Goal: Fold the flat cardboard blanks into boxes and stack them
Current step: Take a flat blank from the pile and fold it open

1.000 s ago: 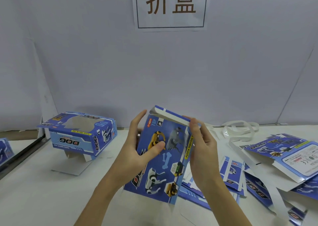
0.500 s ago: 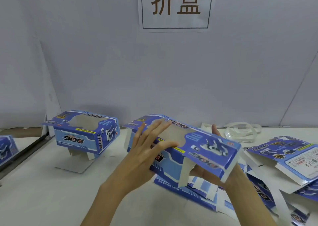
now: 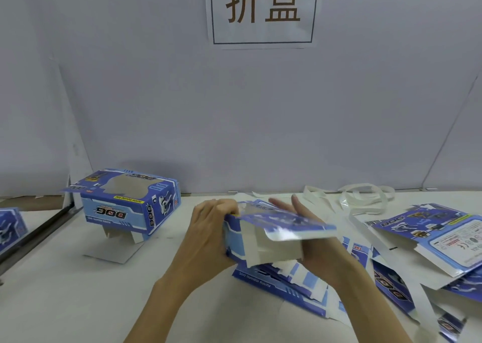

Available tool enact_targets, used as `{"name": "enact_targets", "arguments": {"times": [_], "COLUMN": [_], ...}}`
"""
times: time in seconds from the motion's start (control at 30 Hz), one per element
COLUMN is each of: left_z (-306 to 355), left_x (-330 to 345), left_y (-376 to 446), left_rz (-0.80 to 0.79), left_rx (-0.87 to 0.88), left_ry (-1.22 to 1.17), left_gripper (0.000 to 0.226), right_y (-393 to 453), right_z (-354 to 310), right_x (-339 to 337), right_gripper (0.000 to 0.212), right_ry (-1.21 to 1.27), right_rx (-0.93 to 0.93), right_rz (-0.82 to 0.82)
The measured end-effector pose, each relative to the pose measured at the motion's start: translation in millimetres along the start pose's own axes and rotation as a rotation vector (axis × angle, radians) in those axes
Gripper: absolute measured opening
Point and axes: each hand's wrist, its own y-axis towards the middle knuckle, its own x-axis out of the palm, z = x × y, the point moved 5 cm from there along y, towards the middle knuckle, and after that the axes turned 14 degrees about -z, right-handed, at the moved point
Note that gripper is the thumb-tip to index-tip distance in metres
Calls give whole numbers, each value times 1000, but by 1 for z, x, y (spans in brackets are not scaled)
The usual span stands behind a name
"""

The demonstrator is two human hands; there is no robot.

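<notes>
Only the head view to go on. The half-formed box is up off the table dead centre, lying roughly level with its open end facing the camera and the white end flaps hanging loose. It's blurry, so I can't tell which flap is which.

My guess is the step in hand is closing up that near end. To do it well I'd square the tube first so the corners sit at right angles, fold the two small side flaps in, then bring the big flap over and tuck its tongue in without creasing the printed face. The card looks thin and springy, so light pressure should do.

The left hand sits at the box's 9 o'clock side, fingers curled over the top left corner and gripping it. The right hand comes in from 3 o'clock, palm under and behind the box, fingers straight and fanned out past the far edge, cradling rather than pinching.

A finished box stands at 10 o'clock, propped on its own bottom flaps. The flat blanks are heaped from 3 to 5 o'clock, some right under the held box. White strapping bands lie at 1 o'clock.
</notes>
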Motion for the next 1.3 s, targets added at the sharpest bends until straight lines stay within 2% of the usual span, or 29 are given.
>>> {"name": "enact_targets", "arguments": {"times": [0.1,0.23,0.33,0.43,0.6,0.8,0.93,1.1,1.23,1.3], "left_z": [14,30,34,37,32,31,36,47,36,38], "left_x": [-14,-30,-37,-44,-46,-57,-64,-80,-73,-62], "left_y": [5,9,10,11,9,10,13,17,26,29], "left_rz": [101,226,310,327,288,409,450,490,546,421], "left_rx": [-81,-131,-183,-155,-199,-172,-192,-180,-333,-296], "left_ry": [-182,-468,-623,-806,-864,-801,-737,-822,-842,-838], "left_gripper": [93,76,79,65,45,22,31,32,6,5], "right_y": [0,-4,-10,-13,-7,0,-3,-14,-8,-6], "right_z": [-13,-23,-37,-45,-50,-51,-57,-71,-64,-57], "right_x": [4,16,37,47,52,66,73,84,77,73], "right_gripper": [54,85,59,63,50,37,32,48,70,72], "right_ry": [-121,-316,-398,-453,-495,-549,-557,-507,-399,-340], "right_rx": [-145,-276,-485,-564,-543,-631,-719,-826,-679,-646], "right_rz": [83,110,-9,13,46,117,162,141,143,151]}}
